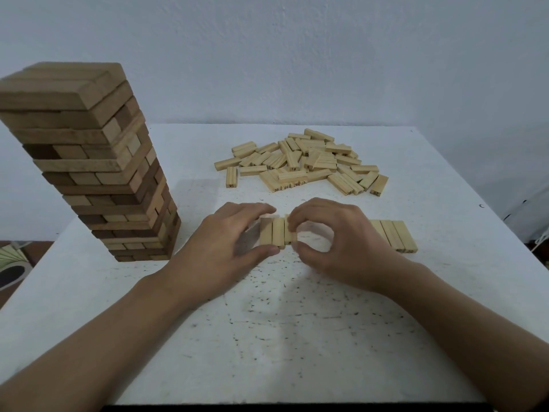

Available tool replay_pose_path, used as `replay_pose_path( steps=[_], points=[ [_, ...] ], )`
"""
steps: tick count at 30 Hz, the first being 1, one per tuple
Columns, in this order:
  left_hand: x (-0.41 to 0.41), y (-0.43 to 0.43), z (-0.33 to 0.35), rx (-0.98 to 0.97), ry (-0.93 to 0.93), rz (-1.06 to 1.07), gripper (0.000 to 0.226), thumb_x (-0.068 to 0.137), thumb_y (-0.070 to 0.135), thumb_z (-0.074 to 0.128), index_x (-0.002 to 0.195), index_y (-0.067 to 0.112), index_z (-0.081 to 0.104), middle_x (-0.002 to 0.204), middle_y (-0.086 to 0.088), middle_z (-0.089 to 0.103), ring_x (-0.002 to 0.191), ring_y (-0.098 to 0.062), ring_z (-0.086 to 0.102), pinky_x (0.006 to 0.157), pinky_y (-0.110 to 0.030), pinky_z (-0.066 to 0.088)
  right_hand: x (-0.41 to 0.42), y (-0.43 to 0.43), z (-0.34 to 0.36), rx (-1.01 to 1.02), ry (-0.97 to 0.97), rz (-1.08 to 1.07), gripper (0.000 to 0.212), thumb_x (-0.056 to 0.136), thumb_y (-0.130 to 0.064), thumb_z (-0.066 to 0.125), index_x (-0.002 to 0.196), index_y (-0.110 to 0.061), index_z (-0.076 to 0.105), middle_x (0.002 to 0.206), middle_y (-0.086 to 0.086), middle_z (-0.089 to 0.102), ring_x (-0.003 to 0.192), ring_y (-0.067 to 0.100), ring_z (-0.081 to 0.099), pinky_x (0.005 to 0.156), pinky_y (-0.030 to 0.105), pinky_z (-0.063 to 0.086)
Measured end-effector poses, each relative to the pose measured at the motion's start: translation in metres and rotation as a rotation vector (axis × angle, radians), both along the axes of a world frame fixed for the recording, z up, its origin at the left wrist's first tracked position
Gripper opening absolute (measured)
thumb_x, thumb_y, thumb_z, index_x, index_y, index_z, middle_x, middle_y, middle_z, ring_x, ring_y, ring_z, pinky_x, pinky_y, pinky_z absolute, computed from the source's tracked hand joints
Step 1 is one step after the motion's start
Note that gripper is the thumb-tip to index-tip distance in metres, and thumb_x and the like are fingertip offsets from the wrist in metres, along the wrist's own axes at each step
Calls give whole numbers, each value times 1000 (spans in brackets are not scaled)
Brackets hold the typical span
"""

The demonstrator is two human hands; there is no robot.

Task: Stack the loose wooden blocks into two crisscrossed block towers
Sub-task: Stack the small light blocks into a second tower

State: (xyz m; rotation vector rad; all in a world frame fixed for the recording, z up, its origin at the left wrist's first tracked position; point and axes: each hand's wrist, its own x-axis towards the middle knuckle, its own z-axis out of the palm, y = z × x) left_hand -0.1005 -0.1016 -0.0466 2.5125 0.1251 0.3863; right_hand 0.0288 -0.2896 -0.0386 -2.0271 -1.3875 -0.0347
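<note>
1. Wooden blocks in a loose pile (303, 162) lay at the far side of the table (267, 322), well apart from both hands; several showed printed numbers on their ends.
2. At the left of the table stood a finished tower (89, 162) of darker blocks, its layers crossed one over another; we judged one of the two towers complete.
3. Between the hands lay a row of three blocks (274, 233), flat on the table and side by side, long edges touching.
4. We saw the left hand (219, 248) span this row lengthwise; its fingers reached over the far ends and its thumb pressed the near ends, so that the row was held between them.
5. The right hand (335, 242) had its fingers curled; forefinger and thumb pinched the end block (288, 237) at the right of the row.
6. Just beyond the right hand lay a second row (395, 234) of pale blocks, also flat and side by side; its left part was hidden by the hand.
7. We took the step in hand to be the squaring of the first layer of the second tower.
8. The next move, in our judgement, called for closing any gaps and levelling the ends; a further three blocks would then go crosswise on top without shifting those beneath.
</note>
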Motion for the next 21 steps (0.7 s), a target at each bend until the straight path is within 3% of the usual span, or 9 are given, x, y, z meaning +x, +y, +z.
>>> replay_pose_path(
  steps=[4, 7, 17, 21],
  points=[
    [1, 2, -1, -13, 67, -20, 57, 90, 54, 65, 143, 44, 45, 131, 19, 50, 119, 7, 41, 91, -6, 33, 0, 2, -2, -123, 4, -60, 49, 88, -37, 73, 133, -24, 60, 131, -13, 56, 123, -3, 43, 99, 3, 26],
    [3, 3, -1, -28, 68, -24, 57, 90, 55, 65, 142, 44, 46, 131, 21, 51, 121, 10, 40, 91, -7, 33, -2, 4, -4, -210, -17, -59, 60, 91, -42, 69, 145, -24, 51, 140, -13, 53, 119, -14, 30, 95, -8, 13],
    [5, 3, -1, -53, 84, -23, 51, 87, 52, 70, 134, 44, 50, 122, 28, 49, 119, 13, 40, 86, -7, 35, 1, 3, 0, -198, 81, -69, 53, 88, -42, 73, 138, -30, 56, 127, -22, 58, 114, -10, 44, 93, 3, 25],
    [3, 2, 1, -27, 55, -31, 56, 84, 53, 71, 135, 40, 53, 122, 28, 51, 116, 11, 45, 87, -13, 39, 2, 1, 1, -206, 97, -61, 59, 87, -46, 73, 140, -31, 54, 130, -23, 57, 111, -13, 45, 89, -4, 25]
  ],
)
